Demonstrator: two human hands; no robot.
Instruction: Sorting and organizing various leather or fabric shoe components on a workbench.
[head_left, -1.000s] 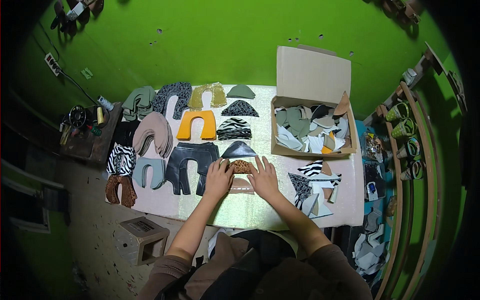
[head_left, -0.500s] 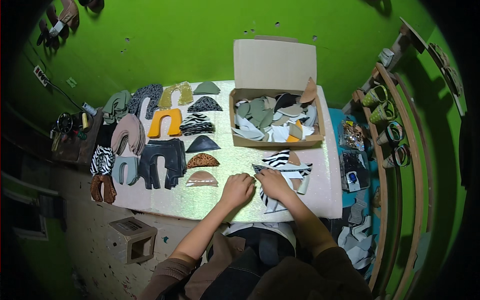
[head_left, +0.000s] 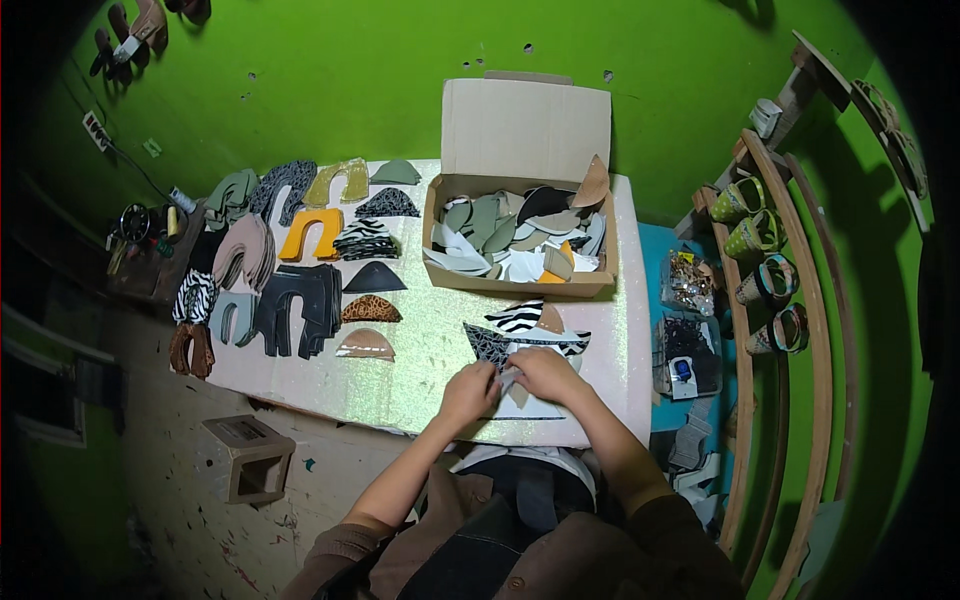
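My left hand (head_left: 468, 393) and my right hand (head_left: 543, 374) meet near the table's front edge, fingers bent in a pinch. Between their fingertips a small whitish piece of sheet material (head_left: 509, 379) shows, partly hidden. Just beyond the left fingers a black-and-grey patterned piece (head_left: 487, 344) spreads out; whether it joins the whitish one I cannot tell. Around the right hand lies a loose group of cut pieces, among them a zebra-striped half-moon (head_left: 515, 317) and a tan one (head_left: 550, 319). A dark-edged piece lies below the hands, mostly covered.
Beyond the hands an open cardboard box (head_left: 520, 285) holds many mixed offcuts. To the left are half-moon stacks, such as a leopard-print one (head_left: 371, 309), and arch-shaped stacks, such as an orange one (head_left: 312, 234). A wooden rack (head_left: 790, 300) with sandals stands right.
My hands have come together, with the whitish piece now between the fingertips. The black-and-grey patterned piece now shows wider beyond the left hand. The whole view has shifted slightly.
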